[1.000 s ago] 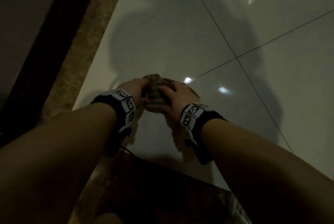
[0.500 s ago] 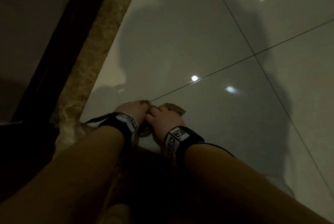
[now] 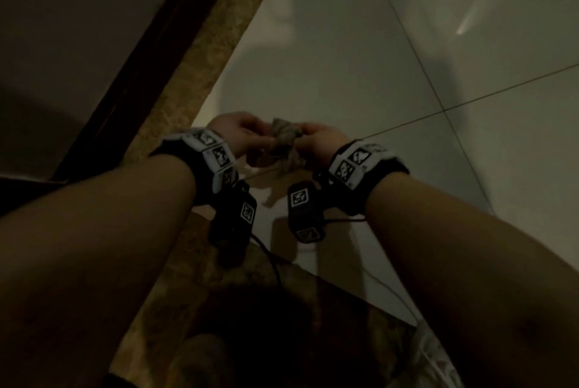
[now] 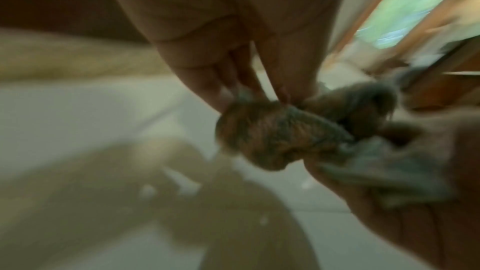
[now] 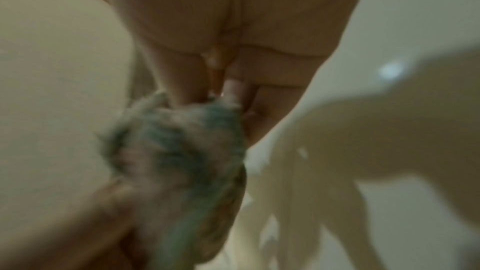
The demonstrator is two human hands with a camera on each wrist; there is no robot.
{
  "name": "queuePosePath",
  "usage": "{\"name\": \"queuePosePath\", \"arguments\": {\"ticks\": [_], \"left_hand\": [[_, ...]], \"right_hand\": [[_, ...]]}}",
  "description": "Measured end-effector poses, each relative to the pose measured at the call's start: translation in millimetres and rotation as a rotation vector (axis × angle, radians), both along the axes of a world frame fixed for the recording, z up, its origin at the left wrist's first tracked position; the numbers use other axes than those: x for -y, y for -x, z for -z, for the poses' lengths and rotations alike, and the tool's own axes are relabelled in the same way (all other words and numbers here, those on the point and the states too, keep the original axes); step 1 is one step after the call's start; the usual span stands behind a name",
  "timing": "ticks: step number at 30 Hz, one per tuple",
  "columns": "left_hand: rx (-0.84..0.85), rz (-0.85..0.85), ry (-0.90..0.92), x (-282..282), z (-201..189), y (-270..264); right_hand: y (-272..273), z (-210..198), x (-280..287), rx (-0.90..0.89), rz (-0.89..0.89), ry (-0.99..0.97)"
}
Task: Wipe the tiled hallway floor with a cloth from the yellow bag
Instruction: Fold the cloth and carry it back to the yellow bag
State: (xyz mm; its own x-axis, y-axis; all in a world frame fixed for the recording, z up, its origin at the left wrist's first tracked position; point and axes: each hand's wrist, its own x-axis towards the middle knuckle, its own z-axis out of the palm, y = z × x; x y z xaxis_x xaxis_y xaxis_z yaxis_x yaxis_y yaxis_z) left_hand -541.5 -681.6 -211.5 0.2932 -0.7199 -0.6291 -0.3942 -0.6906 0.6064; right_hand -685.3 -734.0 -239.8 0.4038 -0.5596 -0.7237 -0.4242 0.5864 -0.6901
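Glossy pale floor tiles run beside a brown speckled stone border. Half a second ago the crumpled grey-brown cloth was low at the floor; now it is raised, pinched by the left hand and right hand. Wristband markers show no readable writing.

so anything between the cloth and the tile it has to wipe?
Nothing visible. Both hands, left hand and right hand, pinch the bunched cloth lifted above the floor tile. The tile beneath and ahead shows only shadows and light reflections. The brown border strip lies to the left.
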Motion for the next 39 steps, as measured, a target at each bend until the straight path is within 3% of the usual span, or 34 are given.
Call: {"name": "queuePosePath", "arguments": {"ticks": [5,9,11,16,19,22,24,27,29,31,33,36,38,39], "left_hand": [[0.000,-0.005,0.062,21,-13,19],[0.061,0.032,-0.009,6,-6,20],[0.088,0.062,-0.089,-8,0,13],[0.053,0.208,-0.446,-55,9,-13],[0.276,0.377,-0.639,-75,4,-30],[0.412,0.420,-0.601,-81,-1,-45],[0.431,0.441,-0.585,-82,-6,-54],[0.447,0.456,-0.562,-79,-9,-59],[0.455,0.487,-0.549,-76,-9,-58],[0.437,0.520,-0.549,-73,-6,-53],[0.402,0.544,-0.537,-66,-2,-45],[0.385,0.581,-0.494,-51,2,-27],[0.404,0.621,-0.453,-37,1,-14],[0.407,0.640,-0.427,-30,1,-6]], "right_hand": [[10,-13,22,0.060,0.036,-0.005],[10,-10,3,0.156,0.132,-0.162],[5,-1,-16,0.132,0.048,-0.156],[-13,20,-64,-0.042,-0.423,0.233],[-31,32,-96,-0.163,-0.947,0.616],[-39,36,-117,-0.336,-1.426,0.788],[-40,35,-125,-0.365,-1.551,0.835],[-28,40,-130,-0.274,-1.708,0.939],[-8,45,-121,-0.252,-1.826,0.931],[20,46,-102,-0.342,-1.869,0.872],[49,39,-74,-0.532,-1.632,0.809],[91,27,-18,-0.670,-0.587,0.649],[110,18,9,-0.546,0.056,0.418],[115,16,20,-0.405,0.238,0.268]]}}
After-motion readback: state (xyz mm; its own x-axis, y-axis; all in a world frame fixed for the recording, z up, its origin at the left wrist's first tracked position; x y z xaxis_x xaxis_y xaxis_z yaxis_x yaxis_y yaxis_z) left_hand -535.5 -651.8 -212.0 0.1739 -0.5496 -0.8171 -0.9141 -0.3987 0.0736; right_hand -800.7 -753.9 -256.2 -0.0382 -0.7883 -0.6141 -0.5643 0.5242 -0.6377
